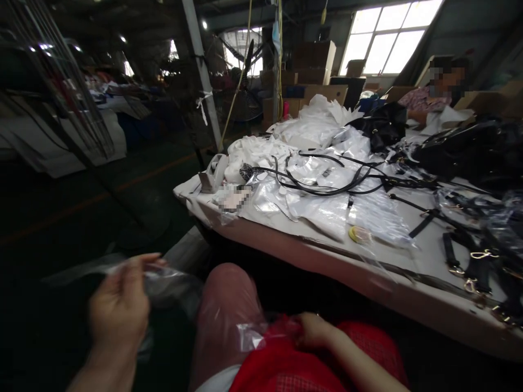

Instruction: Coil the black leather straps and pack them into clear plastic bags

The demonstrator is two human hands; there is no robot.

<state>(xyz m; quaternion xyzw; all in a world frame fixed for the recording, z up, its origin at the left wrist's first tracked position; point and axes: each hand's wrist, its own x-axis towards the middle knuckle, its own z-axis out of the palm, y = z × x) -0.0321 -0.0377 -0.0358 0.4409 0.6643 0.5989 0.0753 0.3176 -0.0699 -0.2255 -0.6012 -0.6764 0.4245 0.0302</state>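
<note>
- Plastic film (175, 280), clear and thin, hangs off the left hand (122, 299) in loose folds, away from the counter (294, 253) and beside the person's bent knee (229, 288).
- Fingers of the left hand are curled in and seem to pinch the film near the tips, with loose ends trailing to both sides; motion blur hides the exact grip.
- Over the lap, the right hand (312, 329) rests low against red cloth (278, 365). Its fingertips are hidden, so whether they pinch anything cannot be told.
- More clear film glints on the thigh just beside that hand; whether it joins the left hand's piece is unclear. The lap probably serves as a support for such slack material.
- Black straps (327, 190) sprawl across clear plastic bags (322, 215) on the counter, perhaps laid on top to stay easy to pick up.
- Near the front edge sit a yellow tape roll (359, 234) and, at the left corner, a phone (235, 198), likely placed for an easy reach.
- Across the counter, beyond black bags (382, 128), sits a co-worker (427, 100).
</note>
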